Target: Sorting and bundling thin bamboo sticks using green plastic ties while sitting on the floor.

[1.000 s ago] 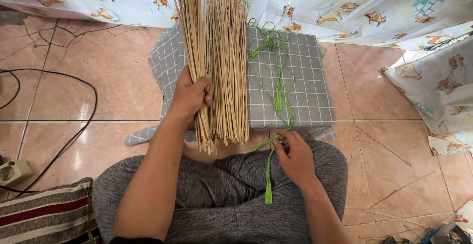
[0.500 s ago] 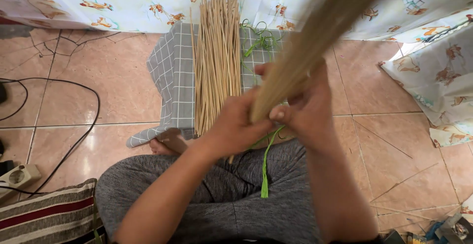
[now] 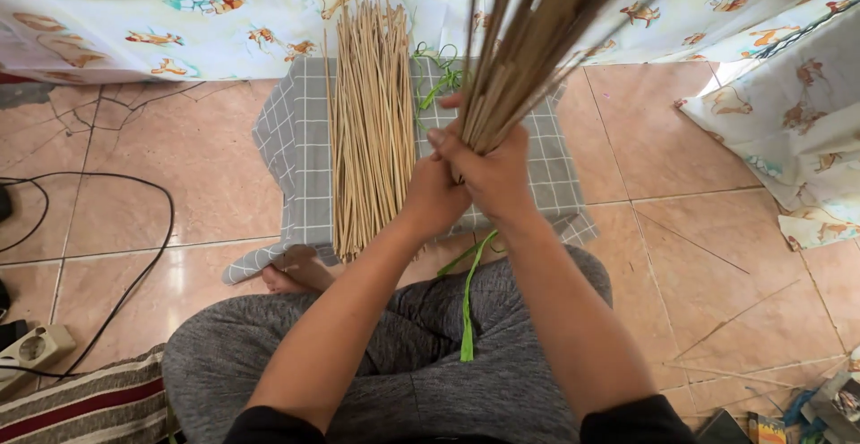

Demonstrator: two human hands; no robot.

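Sticks gathered upright over my lap.
I keep left hand (image 3: 436,195) and right hand (image 3: 491,175) clenched around the raised stick bundle (image 3: 528,50), ends level, green strip (image 3: 467,305) dangling free.

This was a room in a home, used for simple handwork on the floor. The floor (image 3: 726,256) was covered with pinkish ceramic tiles. Along its far edge hung a light bed sheet (image 3: 134,23) printed with cartoon pictures, as on a child's bed. A grey checked cloth (image 3: 296,148) lay on the tiles. Near the left edge lay a black cable (image 3: 134,184) and a white socket strip (image 3: 31,350), beside a striped cushion (image 3: 81,404).
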